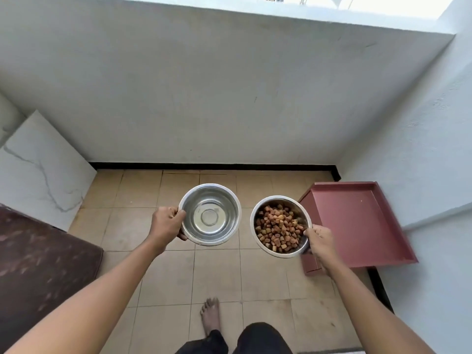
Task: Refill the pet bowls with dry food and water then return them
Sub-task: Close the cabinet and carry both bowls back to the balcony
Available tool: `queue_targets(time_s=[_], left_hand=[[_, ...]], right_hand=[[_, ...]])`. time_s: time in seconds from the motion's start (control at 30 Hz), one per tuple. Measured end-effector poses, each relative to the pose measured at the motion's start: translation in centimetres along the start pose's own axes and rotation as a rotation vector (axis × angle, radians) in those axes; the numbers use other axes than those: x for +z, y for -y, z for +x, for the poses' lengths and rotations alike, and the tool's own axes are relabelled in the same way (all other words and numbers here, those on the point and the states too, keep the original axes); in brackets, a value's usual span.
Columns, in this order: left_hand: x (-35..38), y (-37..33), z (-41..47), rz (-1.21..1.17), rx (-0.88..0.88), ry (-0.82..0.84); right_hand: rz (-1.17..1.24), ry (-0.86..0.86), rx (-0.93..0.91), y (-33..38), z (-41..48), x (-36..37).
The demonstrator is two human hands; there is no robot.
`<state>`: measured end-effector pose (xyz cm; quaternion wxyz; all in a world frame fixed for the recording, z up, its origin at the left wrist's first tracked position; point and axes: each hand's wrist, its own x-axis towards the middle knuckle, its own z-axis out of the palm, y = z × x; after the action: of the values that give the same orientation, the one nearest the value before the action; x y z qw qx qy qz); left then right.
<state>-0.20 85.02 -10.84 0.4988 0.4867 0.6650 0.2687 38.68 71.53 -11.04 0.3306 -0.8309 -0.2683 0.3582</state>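
Two round stainless-steel bowls are held side by side above a beige tiled floor (163, 274), apart from each other. The left hand (167, 226) is closed on the near-left rim of the shiny steel bowl with a white outer rim (210, 214); its thumb lies over the rim edge, while the fingers beneath are mostly hidden by the bowl. Whether clear water lies in this bowl is hard to make out; only reflections and a ringed base can be seen. To the right of that bowl, the second steel bowl (281, 226) is filled with brown dry kibble pieces (278, 229), and it is gripped at its near-right rim by the right hand (319, 242), whose fingers are tucked under and out of sight. Further right of the kibble bowl, a dusky red flat rimmed tray (357, 223) lies on the floor against a white wall; its near-left corner is covered by the right hand and wrist. Left of the water bowl, a white marbled slab (43, 172) is leaned on the wall, and a dark brown cushioned surface (38, 264) is cut off by the picture edge. Below the bowls, one bare foot (211, 315) is seen; the other is concealed by dark trousers.
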Motion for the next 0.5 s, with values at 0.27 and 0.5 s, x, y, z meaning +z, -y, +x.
queue_targets(time_s=[0.27,0.5], left_hand=[[3.3,1.5,10.4,0.01,-0.076,0.018],[9.2,6.8,19.9,0.047,-0.15,0.036]], right_hand=[[-0.009,0.043,0.059,-0.1,9.7,4.8],[-0.011,0.109,0.093,-3.7,20.9,10.5]])
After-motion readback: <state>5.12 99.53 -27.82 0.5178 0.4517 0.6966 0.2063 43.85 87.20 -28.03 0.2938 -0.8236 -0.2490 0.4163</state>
